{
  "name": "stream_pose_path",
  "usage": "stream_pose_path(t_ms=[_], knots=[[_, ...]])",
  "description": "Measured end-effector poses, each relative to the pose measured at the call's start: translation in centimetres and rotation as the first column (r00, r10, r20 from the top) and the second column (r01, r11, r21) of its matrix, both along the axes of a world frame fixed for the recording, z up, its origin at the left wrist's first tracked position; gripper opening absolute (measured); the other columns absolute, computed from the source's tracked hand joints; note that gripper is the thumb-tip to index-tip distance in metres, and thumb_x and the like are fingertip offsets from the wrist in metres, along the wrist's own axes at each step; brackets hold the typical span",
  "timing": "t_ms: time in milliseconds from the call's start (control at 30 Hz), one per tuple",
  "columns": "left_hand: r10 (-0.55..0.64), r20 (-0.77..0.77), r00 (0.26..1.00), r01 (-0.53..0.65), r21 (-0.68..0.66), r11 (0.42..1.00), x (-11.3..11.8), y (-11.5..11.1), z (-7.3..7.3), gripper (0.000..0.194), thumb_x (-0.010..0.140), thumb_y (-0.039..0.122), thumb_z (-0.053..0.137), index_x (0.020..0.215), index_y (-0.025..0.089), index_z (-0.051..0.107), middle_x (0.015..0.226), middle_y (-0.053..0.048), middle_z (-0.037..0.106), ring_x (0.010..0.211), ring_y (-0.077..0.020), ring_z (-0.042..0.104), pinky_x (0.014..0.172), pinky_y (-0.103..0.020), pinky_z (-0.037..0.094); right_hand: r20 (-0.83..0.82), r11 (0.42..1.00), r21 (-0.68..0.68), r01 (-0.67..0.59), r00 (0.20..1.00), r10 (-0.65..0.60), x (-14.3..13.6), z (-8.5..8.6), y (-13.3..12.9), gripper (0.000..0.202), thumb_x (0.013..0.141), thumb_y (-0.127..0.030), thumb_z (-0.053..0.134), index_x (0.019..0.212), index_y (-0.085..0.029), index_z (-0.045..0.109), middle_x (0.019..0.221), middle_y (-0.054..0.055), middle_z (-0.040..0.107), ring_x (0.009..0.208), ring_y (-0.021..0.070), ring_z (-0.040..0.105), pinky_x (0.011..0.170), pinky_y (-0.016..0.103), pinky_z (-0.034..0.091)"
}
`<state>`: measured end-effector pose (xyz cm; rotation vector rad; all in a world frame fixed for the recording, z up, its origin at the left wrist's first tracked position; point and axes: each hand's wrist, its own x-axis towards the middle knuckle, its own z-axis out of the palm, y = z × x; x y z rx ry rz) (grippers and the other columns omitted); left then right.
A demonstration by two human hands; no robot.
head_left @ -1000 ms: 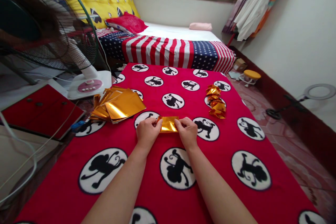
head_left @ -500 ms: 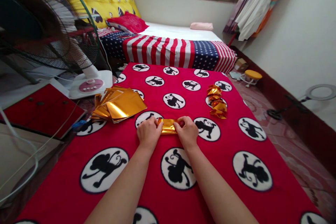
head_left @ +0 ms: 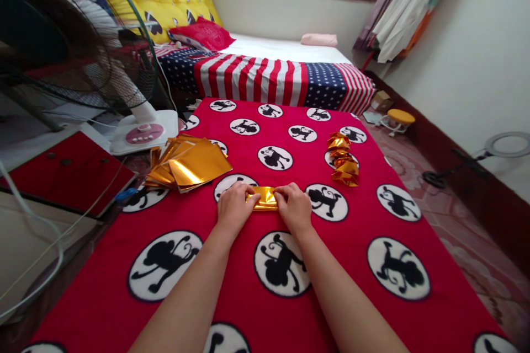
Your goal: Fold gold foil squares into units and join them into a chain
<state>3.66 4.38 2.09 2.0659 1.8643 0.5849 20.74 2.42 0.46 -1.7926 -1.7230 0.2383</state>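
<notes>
Left thumb (head_left: 254, 198) further onto gold foil (head_left: 267, 199)

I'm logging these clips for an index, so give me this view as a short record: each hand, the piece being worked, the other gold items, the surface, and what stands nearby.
left hand: left hand, gripping the left end of the foil piece
right hand: right hand, gripping its right end
worked piece: foil piece, gold, a narrow strip
flat stock: sheet stack, fanned, left of the hands
shaped pieces: folded pieces, in a row, right of the hands
surface: red cloth with monkey prints
nearby: fan, left
</notes>
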Motion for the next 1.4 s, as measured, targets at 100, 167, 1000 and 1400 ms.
stream_pose_path(t_ms=[100,167,1000,1400], knots=[[-0.040,0.033,0.999,0.042,-0.050,0.998,-0.4,0.1,0.3,0.029,0.076,0.047,0.070,0.090,0.021,0.070,0.096,-0.005,0.069,0.083,-0.0205,0.063,0.074,-0.031,0.044,0.007,0.999,-0.030,0.021,1.000,-0.020,-0.3,0.4,-0.4,0.015,0.083,-0.036,0.064,0.090,-0.025,0.073,0.087,0.001,0.065,0.081,0.0165,0.060,0.072,0.029,0.036],[-0.074,0.044,0.996,0.077,-0.082,0.994,-0.6,0.2,0.5,0.036,0.072,0.049,0.072,0.093,0.020,0.069,0.096,-0.006,0.069,0.085,-0.0212,0.063,0.076,-0.031,0.045,0.031,0.998,-0.047,0.043,0.999,-0.041,-0.7,0.7,-0.7,0.020,0.079,-0.040,0.067,0.091,-0.024,0.071,0.089,0.002,0.065,0.084,0.0183,0.060,0.074,0.030,0.035],[-0.196,0.147,0.970,0.220,-0.167,0.961,-2.4,0.7,0.4,0.034,0.068,0.019,0.070,0.101,0.020,0.066,0.106,-0.004,0.066,0.094,-0.0206,0.063,0.080,-0.029,0.049,-0.077,0.973,-0.193,-0.125,0.991,0.112,1.1,0.8,-1.3,0.048,0.068,-0.008,0.058,0.112,-0.026,0.067,0.103,0.004,0.061,0.096,0.0209,0.056,0.085,0.033,0.041],[-0.083,-0.065,0.994,0.077,-0.090,0.993,-0.1,-0.3,0.9,0.049,0.064,0.056,0.075,0.098,0.021,0.064,0.104,-0.007,0.065,0.098,-0.0283,0.062,0.086,-0.040,0.046,-0.038,0.972,-0.233,-0.043,0.999,0.035,0.0,1.5,-1.5,0.037,0.074,-0.020,0.062,0.110,-0.024,0.068,0.106,0.004,0.061,0.100,0.0235,0.055,0.088,0.037,0.039]])
